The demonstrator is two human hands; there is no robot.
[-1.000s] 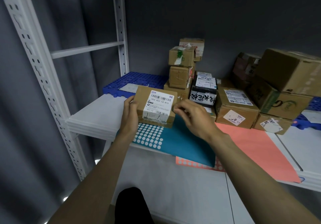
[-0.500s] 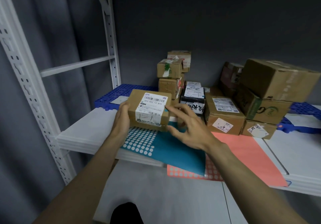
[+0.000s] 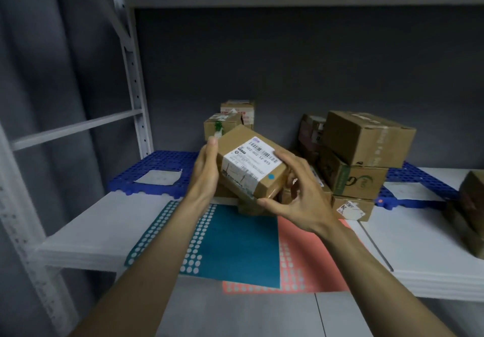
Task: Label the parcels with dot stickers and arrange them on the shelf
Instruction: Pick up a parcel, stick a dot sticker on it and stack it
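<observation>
Your left hand (image 3: 207,171) lies flat against the parcel (image 3: 251,164); your right hand (image 3: 301,192) curls around its other end, holding it tilted above the shelf (image 3: 104,221), over the teal sticker sheet (image 3: 235,242) at the front edge. A blue dot sticker (image 3: 271,176) sits on it.

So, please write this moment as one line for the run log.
parcel: lifted, tilted, blue dot on | left hand: flat on side | right hand: gripping | sheets: on shelf

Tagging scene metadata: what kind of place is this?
Probably a parcel sorting or storage room: metal shelving, stacked cardboard parcels with shipping labels, and dot-sticker sheets on the shelf.
</observation>
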